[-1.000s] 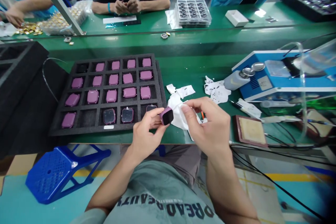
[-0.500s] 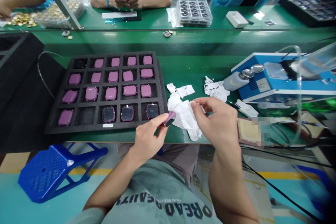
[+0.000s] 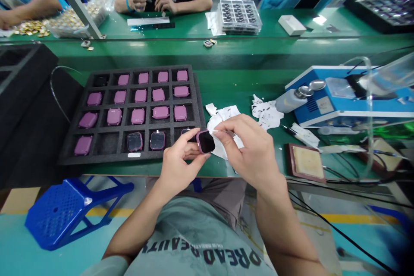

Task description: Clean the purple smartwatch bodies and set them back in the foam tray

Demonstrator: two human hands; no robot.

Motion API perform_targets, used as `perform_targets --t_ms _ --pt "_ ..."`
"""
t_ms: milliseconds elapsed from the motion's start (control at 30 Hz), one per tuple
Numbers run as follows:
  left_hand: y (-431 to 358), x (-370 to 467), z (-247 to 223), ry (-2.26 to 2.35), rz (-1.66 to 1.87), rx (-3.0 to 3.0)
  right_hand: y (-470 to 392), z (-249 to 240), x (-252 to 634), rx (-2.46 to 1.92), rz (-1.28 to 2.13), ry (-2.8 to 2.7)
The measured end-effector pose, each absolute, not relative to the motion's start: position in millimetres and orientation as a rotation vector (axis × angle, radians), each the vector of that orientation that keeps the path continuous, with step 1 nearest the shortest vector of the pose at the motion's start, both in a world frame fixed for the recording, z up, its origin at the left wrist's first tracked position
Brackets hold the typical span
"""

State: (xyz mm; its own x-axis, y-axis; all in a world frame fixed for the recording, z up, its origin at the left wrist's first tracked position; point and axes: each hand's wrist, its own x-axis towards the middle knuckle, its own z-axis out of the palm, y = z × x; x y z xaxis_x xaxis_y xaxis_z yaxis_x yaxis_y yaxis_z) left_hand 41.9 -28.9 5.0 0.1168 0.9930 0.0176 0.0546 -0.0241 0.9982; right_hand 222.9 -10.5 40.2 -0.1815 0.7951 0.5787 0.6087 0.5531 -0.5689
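My left hand (image 3: 179, 159) grips a purple smartwatch (image 3: 206, 141) by its sides, its dark screen turned up toward me. Close against the watch's right edge, my right hand (image 3: 250, 148) pinches a white cloth (image 3: 220, 148). Part of that cloth lies on the bench beneath the fingers. To the left, a black foam tray (image 3: 110, 144) holds several purple watches in its compartments, most with their backs up. A few in the front row show their screens, and my left hand partly covers one of these.
Stained white wipes (image 3: 267, 112) lie right of my hands, near a pump bottle (image 3: 291, 100) and a blue machine (image 3: 323, 112). A brown-framed pad (image 3: 305, 161) sits at the front edge. Across the bench, a person in black works near a clear divided box (image 3: 239, 17).
The watch has turned from edge-on to screen-up in my left hand. My right hand has moved left with the cloth, up to the watch's edge.
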Motion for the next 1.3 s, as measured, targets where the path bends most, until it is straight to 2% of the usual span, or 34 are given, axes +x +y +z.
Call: perform_targets --t_ms 300,500,767,967,1133,1300 --pt "-28.7 41.6 4.0 1.181 1.108 1.416 -6.3 38.1 209.0 -1.045 0.228 -2.179" --pt "-28.7 42.0 4.7 1.157 1.115 1.269 -16.8 42.0 234.7 -0.991 0.217 -2.401" --pt "-28.2 42.1 7.8 1.146 1.14 1.166 -17.3 30.4 275.1 -1.184 0.091 -2.099" --pt "-29.1 42.8 8.5 1.174 1.138 1.152 -24.6 33.1 249.2 -1.118 0.178 -2.023" --pt "-27.3 41.9 6.8 1.165 1.155 1.236 -28.0 35.9 211.2 -0.98 0.109 -2.153" --pt "-28.1 45.0 7.9 1.189 1.174 1.125 -17.1 17.5 230.2 -1.022 0.022 -2.163"
